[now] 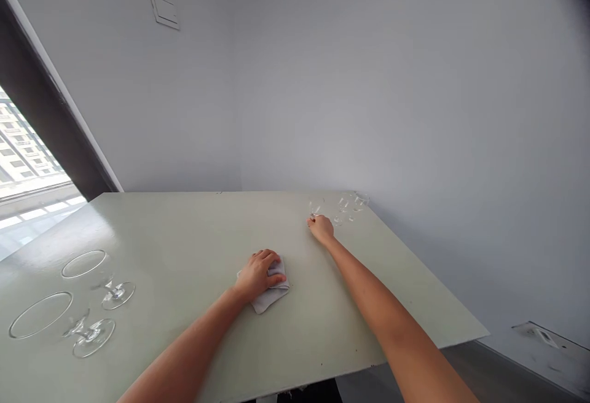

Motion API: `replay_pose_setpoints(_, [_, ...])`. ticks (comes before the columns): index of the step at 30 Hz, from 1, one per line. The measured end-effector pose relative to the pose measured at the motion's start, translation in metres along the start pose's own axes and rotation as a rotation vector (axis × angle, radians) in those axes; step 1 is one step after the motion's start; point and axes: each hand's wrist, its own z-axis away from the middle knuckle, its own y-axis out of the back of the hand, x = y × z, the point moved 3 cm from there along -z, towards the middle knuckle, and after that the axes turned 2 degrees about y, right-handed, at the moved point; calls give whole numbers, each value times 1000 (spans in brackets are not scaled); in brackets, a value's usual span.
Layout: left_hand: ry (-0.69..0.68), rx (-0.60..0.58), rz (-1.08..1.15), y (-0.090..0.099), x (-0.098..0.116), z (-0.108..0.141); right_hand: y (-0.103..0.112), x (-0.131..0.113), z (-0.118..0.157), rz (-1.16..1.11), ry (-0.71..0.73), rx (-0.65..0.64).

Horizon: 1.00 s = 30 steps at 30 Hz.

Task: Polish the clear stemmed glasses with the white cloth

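Observation:
My left hand (260,273) lies over a folded light-grey cloth (270,300) on the table, its fingers curled across the top and the thumb along the near side. Farther off, my right hand (321,228) reaches to the far right part of the table. Its fingers are pinched at the foot of a small clear stemmed glass (317,209), which is hard to make out against the tabletop. Just to the right of that hand is a group of several small clear glasses (343,204).
Two large stemmed glasses, a farther one (118,294) and a nearer one (94,336), are at the left of the pale glossy table (193,237). Grey walls (369,83) border its far and right sides. A window (25,145) is at the left.

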Motion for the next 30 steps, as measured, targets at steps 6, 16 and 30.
replay_pose_setpoints(6, [25,-14,27,1,-1,-1,-4,37,-20,-38,-150,23])
replay_pose_setpoints(16, [183,32,138,4,-3,0,2,42,-29,-82,-191,43])
replay_pose_setpoints(30, [568,648,875,17,-30,-2,-25,-73,146,-198,823,-320])
